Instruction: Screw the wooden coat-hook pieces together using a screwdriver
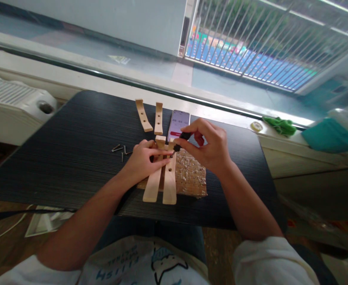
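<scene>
My right hand (pixel 211 142) grips a screwdriver with a black handle (pixel 185 136). Its shaft slants down to the upper hole of a pale curved wooden piece (pixel 169 186). My left hand (pixel 142 160) lies across this piece and a second one (pixel 153 184) beside it, with thumb and forefinger stretched out on either side of the screwdriver tip. Whether a screw sits at the tip is too small to tell. Both pieces rest on a brown block wrapped in clear plastic (pixel 191 172). Several loose screws (pixel 122 149) lie left of my left hand.
Two shorter wooden pieces with holes (pixel 143 115) lie behind the block. A phone showing a timer (pixel 180 120) is right of them. The black table (pixel 73 158) meets a windowsill; a tape roll (pixel 256 126) and green cloth (pixel 280 126) lie there. A radiator (pixel 14 97) stands left.
</scene>
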### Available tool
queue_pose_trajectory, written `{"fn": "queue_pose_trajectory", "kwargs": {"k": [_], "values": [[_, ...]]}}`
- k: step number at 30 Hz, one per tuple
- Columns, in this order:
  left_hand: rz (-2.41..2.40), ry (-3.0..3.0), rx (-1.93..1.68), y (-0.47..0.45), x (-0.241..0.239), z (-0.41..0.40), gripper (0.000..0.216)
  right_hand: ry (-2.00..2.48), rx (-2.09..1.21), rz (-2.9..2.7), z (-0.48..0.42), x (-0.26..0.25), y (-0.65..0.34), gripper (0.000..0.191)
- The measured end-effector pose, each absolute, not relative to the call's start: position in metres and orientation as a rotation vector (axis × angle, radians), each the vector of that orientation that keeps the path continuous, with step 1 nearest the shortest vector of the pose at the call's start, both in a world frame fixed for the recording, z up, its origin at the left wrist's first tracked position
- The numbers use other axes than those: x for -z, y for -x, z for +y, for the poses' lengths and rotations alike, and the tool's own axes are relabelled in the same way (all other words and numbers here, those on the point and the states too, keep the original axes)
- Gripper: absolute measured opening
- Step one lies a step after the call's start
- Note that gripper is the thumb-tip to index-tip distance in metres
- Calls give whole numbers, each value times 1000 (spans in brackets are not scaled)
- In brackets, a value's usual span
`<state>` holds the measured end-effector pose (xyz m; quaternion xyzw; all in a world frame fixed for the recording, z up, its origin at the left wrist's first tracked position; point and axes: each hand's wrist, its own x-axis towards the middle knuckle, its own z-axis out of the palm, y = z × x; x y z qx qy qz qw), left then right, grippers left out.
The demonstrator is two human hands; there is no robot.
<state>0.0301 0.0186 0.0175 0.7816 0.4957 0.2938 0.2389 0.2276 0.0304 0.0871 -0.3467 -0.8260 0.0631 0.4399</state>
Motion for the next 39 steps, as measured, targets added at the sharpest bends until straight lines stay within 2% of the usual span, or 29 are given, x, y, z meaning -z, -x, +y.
{"fn": "queue_pose_trajectory", "kwargs": {"k": [6, 22, 28, 34, 39], "values": [[1377, -2127, -785, -30, -20, 18, 24, 836, -166, -2023, 31, -85, -227, 18], [1376, -2119, -786, -31, -20, 17, 23, 827, -143, -2003, 30, -83, -223, 16], [1379, -2118, -777, -31, -20, 18, 23, 716, -219, -2115, 32, -89, -230, 6], [1359, -2132, -786, -30, -20, 18, 24, 677, -325, -2244, 34, -95, -239, 20], [1358, -2130, -789, -30, -20, 18, 24, 676, -460, -2248, 33, -98, -240, 19]]}}
